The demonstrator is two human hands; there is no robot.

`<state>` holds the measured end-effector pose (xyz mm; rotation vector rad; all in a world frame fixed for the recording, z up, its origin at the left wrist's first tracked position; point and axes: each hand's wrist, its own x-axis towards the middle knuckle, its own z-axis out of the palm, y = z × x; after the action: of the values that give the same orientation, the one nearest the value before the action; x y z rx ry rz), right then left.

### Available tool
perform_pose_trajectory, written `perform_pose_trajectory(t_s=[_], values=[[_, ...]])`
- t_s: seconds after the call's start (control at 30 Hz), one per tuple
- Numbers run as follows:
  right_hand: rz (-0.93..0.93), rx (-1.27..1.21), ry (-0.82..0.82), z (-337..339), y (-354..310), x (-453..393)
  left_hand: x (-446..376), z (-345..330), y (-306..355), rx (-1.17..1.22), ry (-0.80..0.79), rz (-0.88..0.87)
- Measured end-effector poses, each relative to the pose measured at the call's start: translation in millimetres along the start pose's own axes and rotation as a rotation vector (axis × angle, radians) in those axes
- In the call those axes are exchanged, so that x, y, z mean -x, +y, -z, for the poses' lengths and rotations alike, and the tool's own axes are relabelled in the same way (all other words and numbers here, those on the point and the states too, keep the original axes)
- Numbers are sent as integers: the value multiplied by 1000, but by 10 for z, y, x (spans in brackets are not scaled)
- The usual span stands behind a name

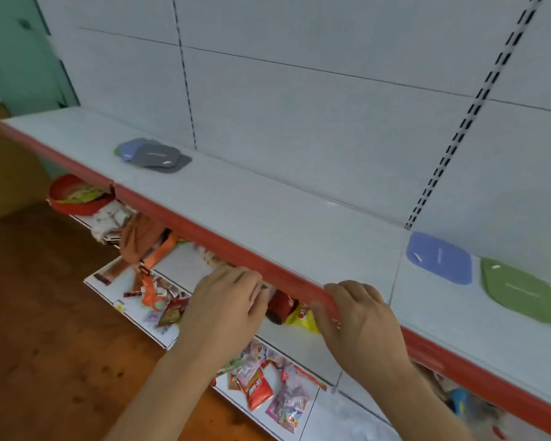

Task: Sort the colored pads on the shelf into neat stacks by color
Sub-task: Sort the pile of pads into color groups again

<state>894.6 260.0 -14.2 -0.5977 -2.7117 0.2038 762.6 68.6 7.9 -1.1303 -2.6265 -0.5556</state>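
Note:
A white shelf (252, 198) with a red front edge runs from upper left to lower right. Far along it on the left lies a mixed pile: a grey pad (159, 155) on top, a blue pad (130, 148) under it and a sliver of green at the pile's left rim. On the right lie a blue pad (439, 257) and, beside it, a green pad (522, 292), each flat on the shelf. My left hand (226, 300) hovers just below the red edge, fingers curled, holding nothing. My right hand (360, 316) rests against the red edge, fingers curled over it.
Below are lower shelves with scattered snack packets (261, 386), an orange strap bag (140, 240) and a red bowl (77, 195). A white slotted back panel (299, 106) rises behind the shelf. Brown wooden floor lies to the left.

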Motion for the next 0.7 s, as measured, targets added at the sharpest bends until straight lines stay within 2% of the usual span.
perform_pose_trajectory(t_s=[0.23, 0.43, 0.7], values=[[171, -61, 14, -501, -945, -858, -143, 217, -1156, -42, 11, 164], [205, -134, 1, -1017, -1610, -1701, -666, 413, -2136, -97, -40, 235], [247, -78, -38, -1485, -2413, -2688, -1193, 574, -3167, -94, 5, 332]])
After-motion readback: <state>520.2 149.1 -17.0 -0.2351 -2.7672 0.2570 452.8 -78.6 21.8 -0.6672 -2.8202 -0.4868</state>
